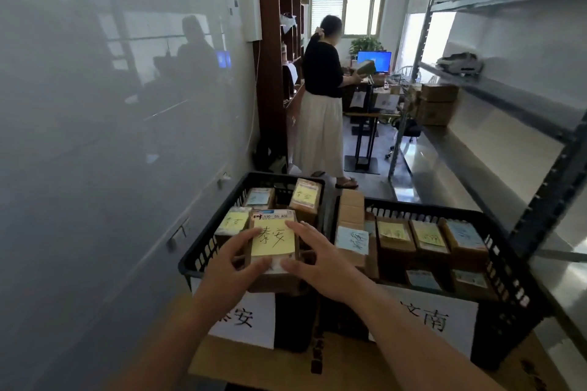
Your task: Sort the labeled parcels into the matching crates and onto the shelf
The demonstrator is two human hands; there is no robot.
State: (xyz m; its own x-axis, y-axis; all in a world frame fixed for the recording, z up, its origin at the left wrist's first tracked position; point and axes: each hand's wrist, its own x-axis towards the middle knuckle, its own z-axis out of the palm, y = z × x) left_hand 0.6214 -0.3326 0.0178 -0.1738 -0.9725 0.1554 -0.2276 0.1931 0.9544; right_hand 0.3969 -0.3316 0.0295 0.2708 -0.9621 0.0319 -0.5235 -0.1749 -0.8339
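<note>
A frosted glass wall (111, 136) filled the left side, with dim reflections in it. Next to it sat the left crate (203, 251), black and slotted, with a white paper sign (251, 320) taped to its front. Inside it lay several small cardboard parcels with yellow notes, among them one at the back right (305, 197) and one at the left (233, 222).

The left hand (235, 260) gripped the left edge of a cardboard parcel (274, 251), thumb curled onto its near top and fingers on its side. This parcel sat at the near end of the left crate, above the others, and bore a printed label and a yellow sticky note (273, 238) with handwritten characters. The right hand (320, 259) held the parcel's right edge, fingers spread over the top and thumb pressing the near corner.

Behind, a person in a black top and pale skirt (320, 98) stood by a desk, holding a box; a blue monitor (374, 61) glowed beyond.

Between the crates, a tall parcel with a blue note (352, 232) stood on end. The right crate (508, 263) held a row of parcels with yellow and blue notes, and a second paper sign (425, 320) hung on its front. A metal shelf (508, 98) ran along the right, carrying brown boxes (436, 101) farther back.
</note>
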